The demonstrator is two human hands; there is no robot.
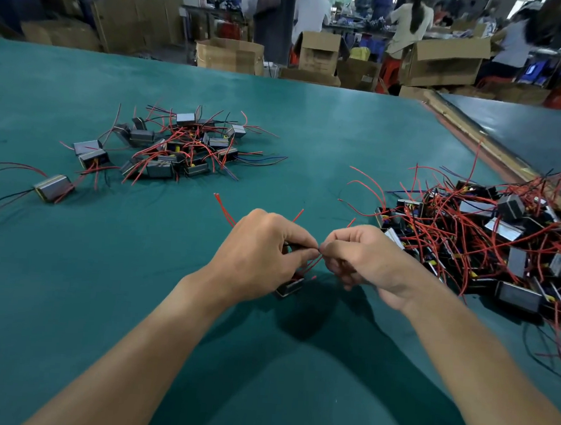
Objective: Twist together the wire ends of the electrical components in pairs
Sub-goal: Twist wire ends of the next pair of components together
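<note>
Near middle of the tabletop [311,131]: left hand [260,247] and right hand [365,261] close together, knuckles up, fingertips almost touching. Both had fingers curled. Thumb and forefinger of each pinched the wire ends [319,250] at the spot where the two hands came together.

Red leads ran down from that pinch to a component [290,286], a small dark block with a pale metal edge. It sat below the left hand, low over the green cloth. Could not tell whether it rested on the cloth or hung just above it. More red wires [224,210] stuck out beyond the left hand toward the far left, and shorter red ends showed behind the knuckles of both hands. Both forearms were bare and came in from the near edge.

Far left of the hands, well apart: left pile [177,148], a loose heap of the same blocks with red, black and a few blue leads splayed out. A lone component [53,188] lay apart from it, nearer and farther left, with leads trailing on both sides.

Right of the hands: right pile [489,243], larger and denser, red leads in a thick tangle. Its near-left edge was close to the right hand but not touching.

A second grey-blue surface [526,136] adjoined at far right, with a pale strip between the two.

Beyond the far edge were open cardboard boxes [230,54] and people [311,12] at benches, blurred.
</note>
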